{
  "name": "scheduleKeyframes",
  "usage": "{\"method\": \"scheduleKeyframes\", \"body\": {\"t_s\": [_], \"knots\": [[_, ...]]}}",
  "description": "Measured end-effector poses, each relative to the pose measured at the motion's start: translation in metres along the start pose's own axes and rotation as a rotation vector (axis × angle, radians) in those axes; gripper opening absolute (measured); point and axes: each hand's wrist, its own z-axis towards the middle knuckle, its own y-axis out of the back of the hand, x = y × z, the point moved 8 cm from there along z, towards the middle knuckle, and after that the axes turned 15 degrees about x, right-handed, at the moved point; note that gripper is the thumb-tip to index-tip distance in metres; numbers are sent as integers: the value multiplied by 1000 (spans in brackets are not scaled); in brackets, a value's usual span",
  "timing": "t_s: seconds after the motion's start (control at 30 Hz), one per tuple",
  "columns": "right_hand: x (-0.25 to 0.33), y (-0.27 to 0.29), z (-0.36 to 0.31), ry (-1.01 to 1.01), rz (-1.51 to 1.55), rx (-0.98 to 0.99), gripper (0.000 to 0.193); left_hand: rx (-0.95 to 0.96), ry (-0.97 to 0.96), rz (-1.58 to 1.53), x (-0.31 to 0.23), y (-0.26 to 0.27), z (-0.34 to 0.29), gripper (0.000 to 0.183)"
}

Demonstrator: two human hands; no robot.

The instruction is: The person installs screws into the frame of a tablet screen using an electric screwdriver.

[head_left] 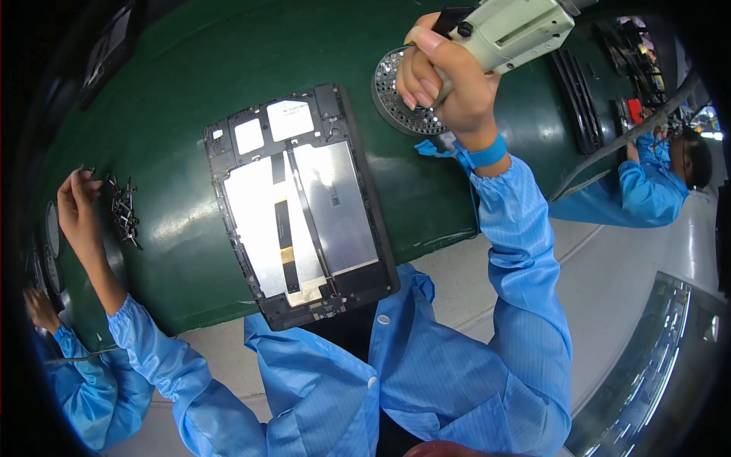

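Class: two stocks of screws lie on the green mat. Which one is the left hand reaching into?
The loose dark pile at the mat's left edge, beside the left hand; the round perforated tray sits under the right hand.

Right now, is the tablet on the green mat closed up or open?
Open: the tablet lies flat, back cover off, silver shielding and a ribbon cable exposed.

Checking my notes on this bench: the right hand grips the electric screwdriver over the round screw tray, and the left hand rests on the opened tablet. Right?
Not quite. In the head view the left hand is off the opened tablet, by the loose screws. The right hand does grip the electric screwdriver over the round screw tray.
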Motion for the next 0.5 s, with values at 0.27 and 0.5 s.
{"method": "scheduleKeyframes", "body": {"t_s": [0.27, 0.5], "knots": [[3, -3, 4, -35, -33, -50, 19, 79, 59, -674, -23, -4, -3, 37], [-3, 10, -6, -25, -24, -95, 22, 25, 126, -960, -50, -35, -7, 43]]}}
